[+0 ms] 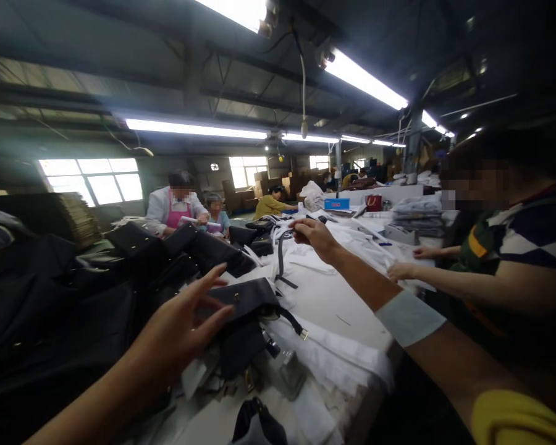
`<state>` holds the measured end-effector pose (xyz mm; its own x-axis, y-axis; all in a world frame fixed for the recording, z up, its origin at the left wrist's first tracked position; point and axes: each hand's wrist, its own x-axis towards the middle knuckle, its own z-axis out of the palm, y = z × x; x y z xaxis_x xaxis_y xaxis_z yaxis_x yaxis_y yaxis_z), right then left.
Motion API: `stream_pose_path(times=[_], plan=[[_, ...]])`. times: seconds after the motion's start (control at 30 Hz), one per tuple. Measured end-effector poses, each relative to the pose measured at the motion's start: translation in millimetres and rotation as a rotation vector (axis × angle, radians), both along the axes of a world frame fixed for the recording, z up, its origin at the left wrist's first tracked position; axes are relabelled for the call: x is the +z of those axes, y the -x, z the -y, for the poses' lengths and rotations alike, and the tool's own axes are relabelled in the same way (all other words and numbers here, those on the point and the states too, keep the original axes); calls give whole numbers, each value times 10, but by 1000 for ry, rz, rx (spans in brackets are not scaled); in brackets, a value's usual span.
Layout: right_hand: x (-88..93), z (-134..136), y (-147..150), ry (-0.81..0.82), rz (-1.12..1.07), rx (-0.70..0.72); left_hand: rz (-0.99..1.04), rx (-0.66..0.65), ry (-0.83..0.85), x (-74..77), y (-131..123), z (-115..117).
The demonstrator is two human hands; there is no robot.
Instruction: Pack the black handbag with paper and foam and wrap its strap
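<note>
My left hand (185,321) reaches forward with fingers apart, its fingertips touching a dark leather bag piece (248,300) that lies on the white-covered table (328,296). My right hand (317,238) is stretched out further away, pinched on the top end of a dark strap (280,256) that hangs down to the table. A grey band sits on my right forearm. A second thin strap with a metal end (294,324) trails from the bag piece.
A heap of black bags (134,259) fills the left of the table. White paper sheets (343,358) pile at the near right. A person in a striped shirt (514,247) sits close at right, hands on the table. More people (178,207) work at the far end.
</note>
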<state>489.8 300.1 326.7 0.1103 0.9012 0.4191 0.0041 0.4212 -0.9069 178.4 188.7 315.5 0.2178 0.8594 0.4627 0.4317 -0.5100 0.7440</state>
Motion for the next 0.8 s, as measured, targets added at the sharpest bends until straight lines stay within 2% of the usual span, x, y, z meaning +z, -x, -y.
stream_pose_path(times=[0.07, 0.13, 0.2, 0.27, 0.33, 0.4, 0.5, 0.57, 0.67, 0.8], plan=[[284, 272, 280, -60, 36, 100, 54, -89, 29, 96, -432, -365], [469, 513, 500, -102, 83, 184, 114, -132, 53, 161, -837, -706], [534, 703, 610, -134, 101, 232, 178, -181, 68, 201, -1111, -930], [469, 838, 597, -115, 47, 211, 259, -221, 85, 239, -1216, -1024], [280, 920, 498, -43, -31, 145, 345, -264, 104, 294, -1190, -1032], [3, 942, 383, 61, -73, 92, 422, -313, 121, 370, -1100, -997], [-426, 857, 291, 246, -113, 110, 508, -378, 134, 498, -962, -903], [-613, 736, 295, 314, -177, 124, 540, -413, 135, 578, -882, -809], [-654, 521, 314, 286, -334, 97, 555, -445, 116, 684, -715, -615], [-383, 324, 250, 136, -555, 53, 573, -359, 41, 787, -229, -262]])
